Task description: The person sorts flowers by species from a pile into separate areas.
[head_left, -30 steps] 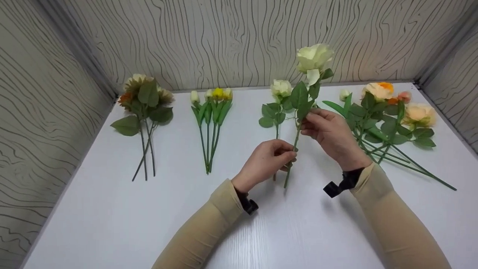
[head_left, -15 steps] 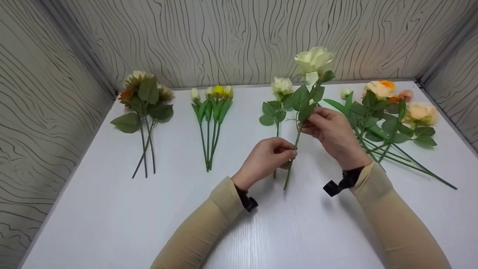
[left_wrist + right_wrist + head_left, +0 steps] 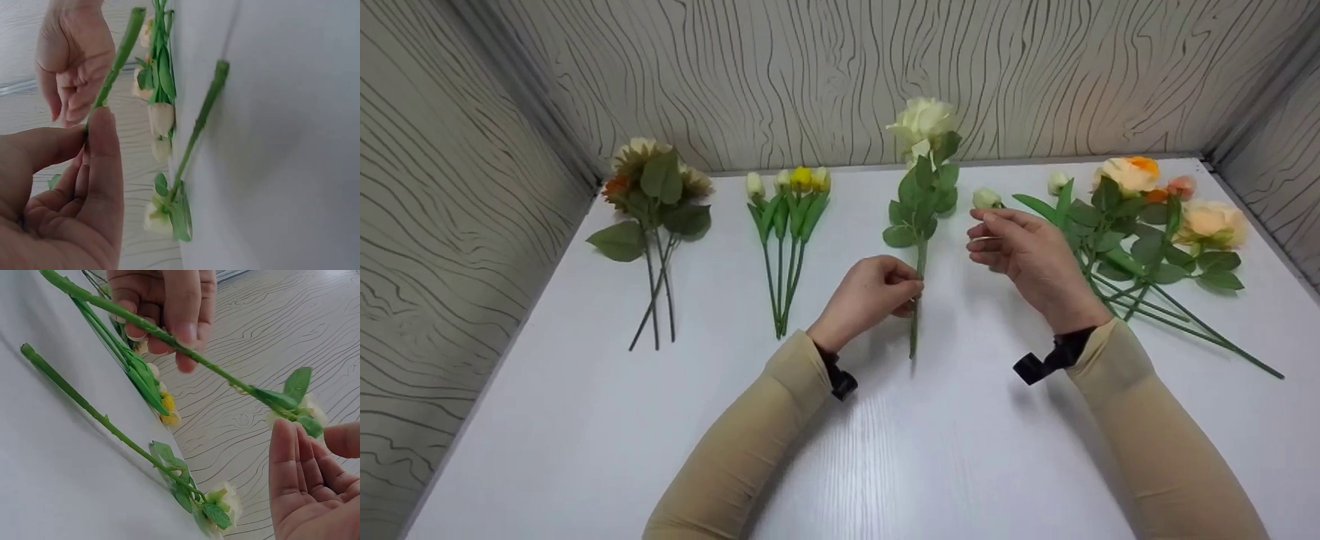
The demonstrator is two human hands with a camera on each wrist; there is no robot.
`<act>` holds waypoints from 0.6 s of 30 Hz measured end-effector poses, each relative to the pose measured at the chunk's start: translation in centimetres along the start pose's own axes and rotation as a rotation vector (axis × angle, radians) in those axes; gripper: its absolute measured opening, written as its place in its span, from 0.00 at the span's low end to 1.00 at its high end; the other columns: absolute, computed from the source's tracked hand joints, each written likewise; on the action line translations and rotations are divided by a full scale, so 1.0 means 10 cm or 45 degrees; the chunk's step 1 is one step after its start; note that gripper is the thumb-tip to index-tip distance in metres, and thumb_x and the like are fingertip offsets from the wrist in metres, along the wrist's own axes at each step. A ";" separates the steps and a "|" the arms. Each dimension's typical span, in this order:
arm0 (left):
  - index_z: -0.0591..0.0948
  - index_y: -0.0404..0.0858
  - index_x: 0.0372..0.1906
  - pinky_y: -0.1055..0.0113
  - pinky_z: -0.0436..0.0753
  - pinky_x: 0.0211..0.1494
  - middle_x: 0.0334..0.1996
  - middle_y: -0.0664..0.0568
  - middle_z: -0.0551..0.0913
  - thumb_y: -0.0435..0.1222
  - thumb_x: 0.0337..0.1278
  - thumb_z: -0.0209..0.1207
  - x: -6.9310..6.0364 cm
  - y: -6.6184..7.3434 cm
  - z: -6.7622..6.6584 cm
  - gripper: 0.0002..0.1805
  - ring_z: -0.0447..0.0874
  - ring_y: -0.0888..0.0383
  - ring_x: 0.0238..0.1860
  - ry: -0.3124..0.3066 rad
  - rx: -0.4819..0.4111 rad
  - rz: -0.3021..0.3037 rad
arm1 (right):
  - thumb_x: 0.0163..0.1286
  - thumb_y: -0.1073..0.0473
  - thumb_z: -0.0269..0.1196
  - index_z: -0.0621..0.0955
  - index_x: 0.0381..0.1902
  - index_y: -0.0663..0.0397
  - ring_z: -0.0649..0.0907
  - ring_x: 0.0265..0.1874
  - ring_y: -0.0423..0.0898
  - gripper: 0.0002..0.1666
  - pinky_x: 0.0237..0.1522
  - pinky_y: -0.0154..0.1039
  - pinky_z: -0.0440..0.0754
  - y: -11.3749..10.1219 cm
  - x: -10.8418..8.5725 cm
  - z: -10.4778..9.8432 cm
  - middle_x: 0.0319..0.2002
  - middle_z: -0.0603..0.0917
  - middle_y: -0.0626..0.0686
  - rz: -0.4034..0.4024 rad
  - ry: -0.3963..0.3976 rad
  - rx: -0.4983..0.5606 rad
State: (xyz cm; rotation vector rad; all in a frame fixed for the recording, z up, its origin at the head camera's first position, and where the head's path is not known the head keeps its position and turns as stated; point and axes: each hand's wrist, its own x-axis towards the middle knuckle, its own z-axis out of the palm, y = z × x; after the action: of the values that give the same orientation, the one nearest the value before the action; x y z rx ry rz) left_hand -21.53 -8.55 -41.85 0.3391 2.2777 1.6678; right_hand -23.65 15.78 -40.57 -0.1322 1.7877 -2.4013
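My left hand pinches the stem of a white rose between thumb and fingertips. In the left wrist view, the cut end of this green stem sticks out past the fingers, raised off the table. Another white rose lies on the table below it; from the head, the held rose largely covers it. My right hand hovers to the right of the flower, fingers loosely extended, holding nothing. A pale bud shows just behind its fingertips.
Several tulips in white and yellow lie left of the roses on the white table. Brown and cream flowers lie farther left. Peach and orange flowers with crossed stems lie at right. A patterned wall bounds the back.
The left hand has carried the white rose leftward, over the one lying on the table. The right hand has come off its leaves and stayed about where it was.
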 end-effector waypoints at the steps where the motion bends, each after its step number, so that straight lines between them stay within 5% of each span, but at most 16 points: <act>1: 0.85 0.35 0.44 0.65 0.88 0.40 0.36 0.49 0.86 0.34 0.69 0.64 0.03 -0.01 -0.04 0.06 0.88 0.55 0.34 0.010 0.008 -0.021 | 0.76 0.56 0.64 0.79 0.60 0.66 0.86 0.39 0.48 0.23 0.47 0.39 0.87 0.00 0.01 0.00 0.41 0.85 0.56 0.002 0.000 0.010; 9: 0.86 0.28 0.47 0.65 0.88 0.41 0.34 0.45 0.86 0.33 0.70 0.63 0.28 -0.09 -0.20 0.11 0.86 0.57 0.32 0.047 -0.003 -0.158 | 0.75 0.58 0.65 0.82 0.55 0.67 0.87 0.38 0.49 0.18 0.47 0.40 0.87 0.01 0.03 -0.01 0.39 0.86 0.56 0.012 -0.007 0.057; 18: 0.88 0.31 0.44 0.64 0.85 0.38 0.33 0.46 0.86 0.33 0.70 0.63 0.29 -0.20 -0.19 0.09 0.85 0.55 0.30 0.065 0.181 -0.193 | 0.76 0.59 0.64 0.83 0.53 0.67 0.87 0.37 0.48 0.16 0.45 0.39 0.87 0.02 0.02 -0.02 0.38 0.86 0.56 -0.014 -0.012 0.072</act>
State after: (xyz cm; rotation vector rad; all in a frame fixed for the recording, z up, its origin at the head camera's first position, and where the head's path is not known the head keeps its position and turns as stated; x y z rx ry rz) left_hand -24.94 -9.79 -43.50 0.1514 2.3998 1.4611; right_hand -23.86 15.87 -40.77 -0.1474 1.7181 -2.4516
